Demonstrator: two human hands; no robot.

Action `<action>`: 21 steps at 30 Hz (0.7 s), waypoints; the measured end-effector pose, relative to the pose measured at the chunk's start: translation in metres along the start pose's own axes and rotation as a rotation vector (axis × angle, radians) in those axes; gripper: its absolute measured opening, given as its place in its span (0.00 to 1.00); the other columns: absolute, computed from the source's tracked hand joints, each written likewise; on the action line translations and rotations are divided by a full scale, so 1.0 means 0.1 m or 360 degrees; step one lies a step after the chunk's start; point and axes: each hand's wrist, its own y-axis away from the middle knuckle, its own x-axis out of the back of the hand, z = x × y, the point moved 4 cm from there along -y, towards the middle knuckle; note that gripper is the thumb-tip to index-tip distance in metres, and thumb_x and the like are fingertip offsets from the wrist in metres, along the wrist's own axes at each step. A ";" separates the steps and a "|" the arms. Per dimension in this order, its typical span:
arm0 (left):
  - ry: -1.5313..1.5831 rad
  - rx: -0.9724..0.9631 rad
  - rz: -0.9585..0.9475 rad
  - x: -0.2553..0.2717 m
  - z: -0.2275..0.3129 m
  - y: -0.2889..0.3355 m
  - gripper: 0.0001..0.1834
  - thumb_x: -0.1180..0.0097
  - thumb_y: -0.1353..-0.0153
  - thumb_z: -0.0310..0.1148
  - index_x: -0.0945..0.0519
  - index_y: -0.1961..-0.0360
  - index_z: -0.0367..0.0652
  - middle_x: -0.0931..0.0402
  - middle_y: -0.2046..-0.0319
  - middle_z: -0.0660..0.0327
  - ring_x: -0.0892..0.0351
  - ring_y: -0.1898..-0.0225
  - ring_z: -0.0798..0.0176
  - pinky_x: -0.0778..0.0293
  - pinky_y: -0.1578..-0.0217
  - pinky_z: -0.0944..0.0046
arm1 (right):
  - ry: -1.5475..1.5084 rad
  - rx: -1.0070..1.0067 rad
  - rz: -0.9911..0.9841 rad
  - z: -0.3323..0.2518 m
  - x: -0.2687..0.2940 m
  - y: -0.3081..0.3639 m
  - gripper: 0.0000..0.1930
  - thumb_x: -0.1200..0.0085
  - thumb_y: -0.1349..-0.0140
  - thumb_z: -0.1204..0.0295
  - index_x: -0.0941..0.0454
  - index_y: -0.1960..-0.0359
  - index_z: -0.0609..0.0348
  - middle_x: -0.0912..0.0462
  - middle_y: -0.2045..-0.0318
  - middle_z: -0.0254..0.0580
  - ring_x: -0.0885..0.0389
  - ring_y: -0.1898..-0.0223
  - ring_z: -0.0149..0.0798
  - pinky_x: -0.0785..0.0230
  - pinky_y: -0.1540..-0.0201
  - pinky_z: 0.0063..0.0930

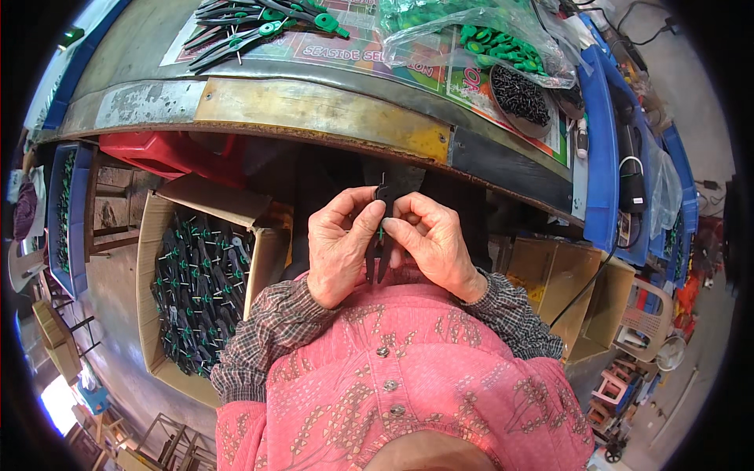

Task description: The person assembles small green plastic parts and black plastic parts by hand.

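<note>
Between my two hands, in front of the table edge, is a slim black two-legged tool [371,263] with a bit of green at its middle. Its legs point toward my body, and a thin pin shows at its far end. My left hand [339,247] pinches it from the left with thumb and fingers. From the right, my right hand [440,247] presses its thumb near the green part. The fingertips partly cover the tool. On the table lies a pile of similar black tools with green parts [263,33].
An open cardboard box [149,275] full of such tools stands at my left. A clear bag of green parts [503,51] and an oval dish of small black pieces [520,102] sit on the table [330,78]. Blue bins [601,157] and another carton [605,306] flank my right.
</note>
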 end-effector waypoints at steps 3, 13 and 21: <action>0.0128 -0.0014 0.0019 -0.02 0.01 -0.02 0.09 0.45 0.34 0.27 0.22 0.56 0.33 0.21 0.67 0.65 0.26 0.71 0.78 0.27 0.72 0.77 | -0.0029 -0.0018 -0.0003 0.01 0.00 -0.01 0.06 0.46 0.35 0.74 0.27 0.64 0.65 0.24 0.75 0.32 0.25 0.80 0.20 0.32 0.79 0.14; -0.0095 0.0016 -0.0094 -0.04 0.06 0.02 0.07 0.43 0.36 0.28 0.21 0.60 0.35 0.23 0.70 0.68 0.28 0.69 0.79 0.31 0.68 0.77 | -0.0031 0.0264 0.0151 -0.23 0.19 -0.14 0.07 0.44 0.36 0.73 0.23 0.59 0.62 0.23 0.75 0.29 0.31 0.79 0.18 0.37 0.78 0.14; -0.0288 -0.0058 -0.0165 -0.06 0.08 0.02 0.06 0.42 0.37 0.27 0.20 0.63 0.35 0.29 0.74 0.70 0.33 0.73 0.79 0.36 0.73 0.76 | -0.0093 0.0281 -0.0030 -0.18 0.19 -0.19 0.06 0.45 0.34 0.73 0.20 0.65 0.64 0.22 0.77 0.30 0.30 0.80 0.19 0.38 0.79 0.14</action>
